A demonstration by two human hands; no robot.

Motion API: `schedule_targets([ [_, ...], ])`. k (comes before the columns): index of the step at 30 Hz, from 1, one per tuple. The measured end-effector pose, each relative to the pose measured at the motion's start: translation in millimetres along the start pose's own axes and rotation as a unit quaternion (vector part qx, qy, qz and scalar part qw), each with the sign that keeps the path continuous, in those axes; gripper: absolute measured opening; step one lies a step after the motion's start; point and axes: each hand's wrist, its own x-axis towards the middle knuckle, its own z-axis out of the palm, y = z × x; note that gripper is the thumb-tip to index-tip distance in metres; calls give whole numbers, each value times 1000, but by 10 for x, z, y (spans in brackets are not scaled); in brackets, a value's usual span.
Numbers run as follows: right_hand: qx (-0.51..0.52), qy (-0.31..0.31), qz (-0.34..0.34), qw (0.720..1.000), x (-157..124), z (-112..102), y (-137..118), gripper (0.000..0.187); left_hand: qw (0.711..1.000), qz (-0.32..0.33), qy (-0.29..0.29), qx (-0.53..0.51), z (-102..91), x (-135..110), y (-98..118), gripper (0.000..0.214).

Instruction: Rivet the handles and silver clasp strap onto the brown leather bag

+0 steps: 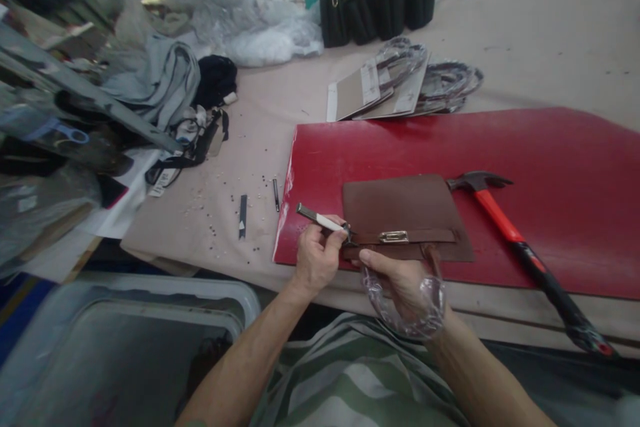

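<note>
A brown leather bag panel [400,203] lies flat near the front edge of a red board [545,153]. Across its lower part runs a strap with a metal clasp [394,237]. My left hand [317,259] pinches a metal rod-like tool with a white wrapped middle [327,221], its tip by the strap's left end. My right hand [397,275] is closed at the panel's lower edge, thumb on top and fingers hidden. Around that hand loops the bag's plastic-wrapped handle [427,323]. To the right rests a claw hammer [505,213] with a red and black grip, its head touching the panel's corner.
Left of the board lie a dark flat strip [243,217], a short metal rod [276,195] and scattered small bits. Wrapped-handle panels [375,90] and dark bags [377,3] stand farther back. Cloth [160,80] heaps at left; a plastic bin [150,283] stands below.
</note>
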Motion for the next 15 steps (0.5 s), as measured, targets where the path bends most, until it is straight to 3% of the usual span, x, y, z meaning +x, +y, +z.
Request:
schedule_targets([
  [2, 55, -7, 67, 996, -23, 42, -31, 42, 1000, 10, 1, 10, -23, 26, 57, 15],
  [4, 73, 1, 92, 993, -57, 46, -53, 38, 1000, 9, -9, 14, -56, 64, 123, 15],
  [11, 70, -61, 56, 994, -169, -35, -25, 31, 995, -89, -50, -16, -170, 200, 299, 16],
  [15, 56, -102, 15, 993, -181, -78, 21, 28, 991, -111, -56, -51, -205, 168, 344, 19],
])
